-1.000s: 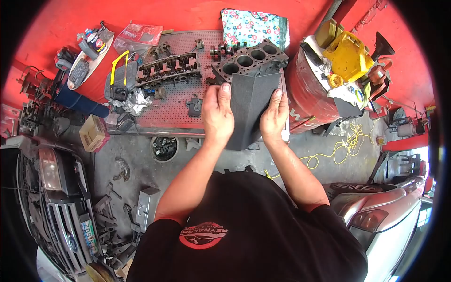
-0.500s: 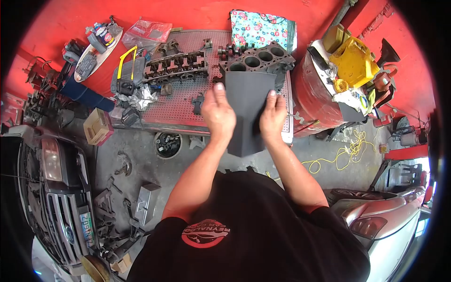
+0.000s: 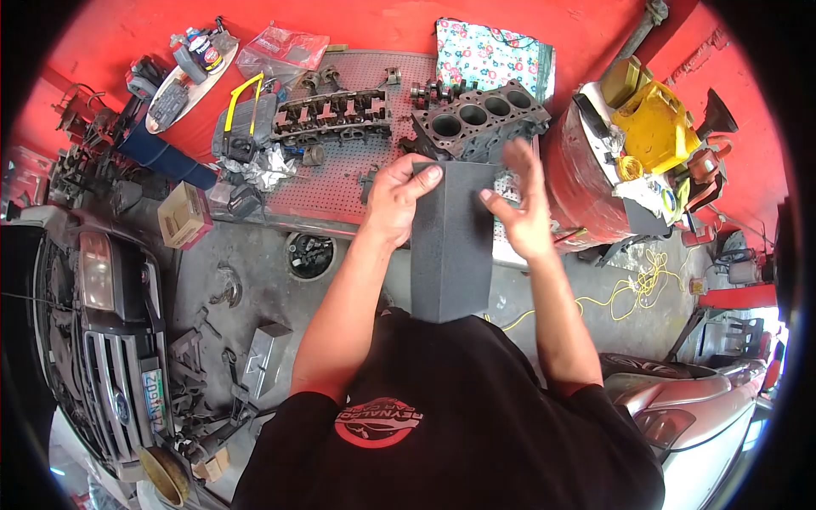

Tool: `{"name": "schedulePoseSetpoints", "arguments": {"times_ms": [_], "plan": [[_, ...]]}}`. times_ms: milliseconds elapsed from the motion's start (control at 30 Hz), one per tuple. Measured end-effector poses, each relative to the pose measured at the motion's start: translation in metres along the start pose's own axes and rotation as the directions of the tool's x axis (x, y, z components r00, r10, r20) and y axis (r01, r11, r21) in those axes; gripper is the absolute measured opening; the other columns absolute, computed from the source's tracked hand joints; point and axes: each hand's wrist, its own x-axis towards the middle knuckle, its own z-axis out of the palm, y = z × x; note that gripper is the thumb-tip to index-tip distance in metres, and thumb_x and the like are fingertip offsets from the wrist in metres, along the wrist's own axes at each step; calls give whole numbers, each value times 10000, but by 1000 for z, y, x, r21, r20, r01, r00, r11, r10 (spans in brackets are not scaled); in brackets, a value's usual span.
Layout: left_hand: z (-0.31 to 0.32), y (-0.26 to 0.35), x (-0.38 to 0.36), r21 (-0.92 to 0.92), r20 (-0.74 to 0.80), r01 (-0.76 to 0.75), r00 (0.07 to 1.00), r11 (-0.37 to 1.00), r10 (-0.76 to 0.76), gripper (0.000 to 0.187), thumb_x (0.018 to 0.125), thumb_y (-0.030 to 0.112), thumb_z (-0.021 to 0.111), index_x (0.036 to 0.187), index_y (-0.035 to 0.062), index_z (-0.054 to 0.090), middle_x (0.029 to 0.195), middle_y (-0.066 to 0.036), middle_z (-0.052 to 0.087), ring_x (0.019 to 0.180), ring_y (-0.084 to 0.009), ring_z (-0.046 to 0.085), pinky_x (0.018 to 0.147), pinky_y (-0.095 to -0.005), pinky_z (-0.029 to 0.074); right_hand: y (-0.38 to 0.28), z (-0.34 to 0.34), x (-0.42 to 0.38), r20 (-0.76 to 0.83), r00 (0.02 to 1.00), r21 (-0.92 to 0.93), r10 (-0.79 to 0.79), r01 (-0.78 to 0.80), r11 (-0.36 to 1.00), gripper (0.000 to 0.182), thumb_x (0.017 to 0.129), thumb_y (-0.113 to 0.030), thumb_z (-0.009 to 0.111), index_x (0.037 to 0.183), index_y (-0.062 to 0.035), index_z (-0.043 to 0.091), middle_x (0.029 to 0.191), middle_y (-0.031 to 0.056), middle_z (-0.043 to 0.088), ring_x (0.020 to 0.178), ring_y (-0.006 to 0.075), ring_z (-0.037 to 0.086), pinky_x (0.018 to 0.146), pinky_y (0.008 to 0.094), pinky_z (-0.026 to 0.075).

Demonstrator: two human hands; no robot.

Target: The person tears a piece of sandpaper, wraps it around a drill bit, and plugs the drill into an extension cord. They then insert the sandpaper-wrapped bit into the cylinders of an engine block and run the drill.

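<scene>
A creased, dark grey sheet of sandpaper [image 3: 466, 246] hangs in front of my chest. My left hand [image 3: 393, 204] pinches its upper left corner, thumb on top and fingers behind. My right hand [image 3: 529, 212] is open beside the right edge, fingers spread and a little blurred, with the thumb tip close to the sheet. Just beyond the sheet, an engine block [image 3: 508, 129] with a row of open cylinder bores rests on the red perforated workbench [image 3: 340, 183]. A cylinder head [image 3: 331, 117] lies to its left.
A flowered cloth [image 3: 501, 59] is at the back of the bench. To the right, a red drum [image 3: 578, 183] bears a yellow container [image 3: 654, 127]. A hacksaw [image 3: 229, 115] lies at the left. A bucket of parts [image 3: 310, 255] and a yellow cord [image 3: 642, 285] are on the floor.
The sandpaper has come closer to my body. My left thumb now lies over its corner, and my right hand has let go of the right edge and spread its fingers.
</scene>
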Motion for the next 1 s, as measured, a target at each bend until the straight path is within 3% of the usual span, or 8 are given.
{"name": "schedulePoseSetpoints", "arguments": {"times_ms": [100,233,267,333,467,567,767,1000], "plan": [[0,0,-5,50,38,-47,998,998,45,139,961,124,707,1049,23,670,1005,-38,708,917,-131,653,854,-306,531,-46,-24,38,465,861,-463,-208,437,771,518,905,-283,738,1360,-81,594,1410,126,602,1449,334,402,1152,434,340],[2,7,0,385,93,-125,991,914,97,166,965,136,707,1066,7,676,949,-17,691,873,-79,616,791,-249,502,-47,-23,72,705,694,-444,145,272,853,273,890,-266,729,1086,-76,728,1103,85,721,1165,308,627,1024,453,433],[2,9,1,341,93,-90,994,936,61,165,961,117,705,1075,3,670,960,-28,693,880,-89,626,793,-255,512,-44,-22,69,700,702,-374,-129,515,771,216,875,-230,738,977,-40,735,965,96,722,955,340,682,862,448,503],[0,12,1,251,85,-9,996,968,-12,170,954,80,703,1094,-5,657,982,-51,698,893,-110,646,798,-267,532,-44,-18,70,708,704,-310,-58,384,870,209,892,-203,744,1001,-25,735,913,104,705,883,284,677,801,396,513],[4,16,2,344,98,-122,991,931,93,155,952,81,706,1070,-13,670,952,-49,695,861,-104,637,781,-252,525,-39,-14,75,721,680,-265,136,89,960,179,922,-164,739,992,1,736,866,72,705,809,147,642,733,310,500],[3,21,6,425,92,-114,992,898,82,138,952,88,709,1041,-11,676,943,-41,693,866,-100,634,790,-254,519,-45,-13,81,742,629,-250,233,-64,966,181,917,-153,732,990,12,749,832,106,740,776,139,653,741,325,525],[2,4,16,3,39,-72,997,997,71,148,947,118,722,1027,-2,686,934,-32,695,887,-109,636,810,-270,513,-27,-10,78,683,711,-56,168,-179,982,189,936,-156,733,985,26,748,816,38,721,779,76,611,713,273,505],[14,16,8,-85,-6,153,988,985,-154,109,957,117,707,984,13,693,931,-20,699,858,-99,625,800,-252,496,-19,-25,84,665,692,-120,279,-270,955,310,909,-237,784,1055,31,732,872,41,723,786,91,618,716,265,502]]}}
